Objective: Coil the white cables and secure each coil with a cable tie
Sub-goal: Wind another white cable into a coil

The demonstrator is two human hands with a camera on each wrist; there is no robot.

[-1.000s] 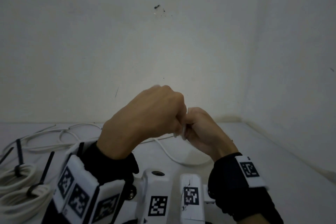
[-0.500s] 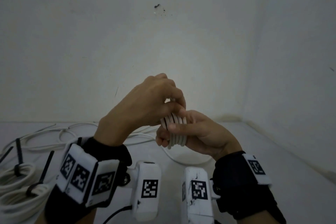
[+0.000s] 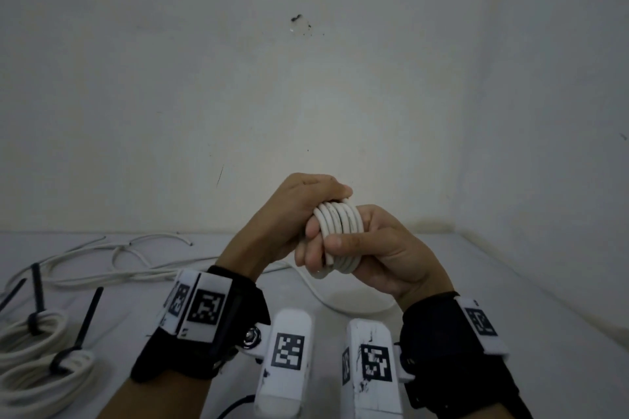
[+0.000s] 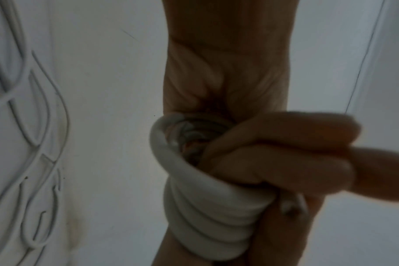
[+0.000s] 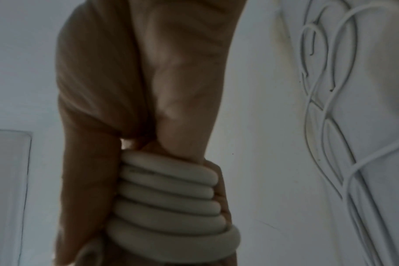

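Two tied coils (image 3: 37, 360), each cinched with a black cable tie (image 3: 80, 340), lie left of the fresh coil (image 3: 337, 235), with loose white cables (image 3: 136, 258) between. Left hand (image 3: 289, 214) and right hand (image 3: 384, 248) together clutch that untied coil above the table (image 3: 510, 282); tying remains.

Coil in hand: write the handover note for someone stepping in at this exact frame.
Left hand: grips the coil from the top.
Right hand: fingers curled round the coil, thumb across its turns.
The coil's tail still trails to the table; no tie on it yet.
Done: two tied coils at the left edge, black ties sticking up.
Left: finish winding, tie this coil, then do the loose cables behind the left wrist.
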